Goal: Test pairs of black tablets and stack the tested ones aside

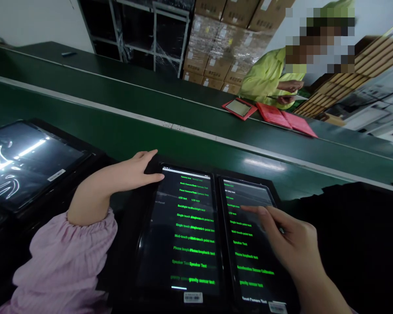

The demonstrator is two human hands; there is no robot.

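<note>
Two tablets lie side by side in front of me, their dark screens lit with lists of green test names. At the upper left corner of the left tablet [183,235] is my left hand [134,172], open, its thumb against the tablet's edge and a finger stretched forward. Over the right tablet [249,244], my right hand [290,233] points with its index finger at an upper line of the list, at or very near the glass. Its other fingers are curled, and I see nothing held in them. White barcode labels sit at the tablets' lower edges.
Another large tablet [29,161] with a reflective dark screen lies at the left. Beyond the green bench [118,126] a co-worker in yellow [265,74] holds a flat device, near red sleeves [284,120] and another tablet [238,107]. Wrapped cartons [212,43] stand behind.
</note>
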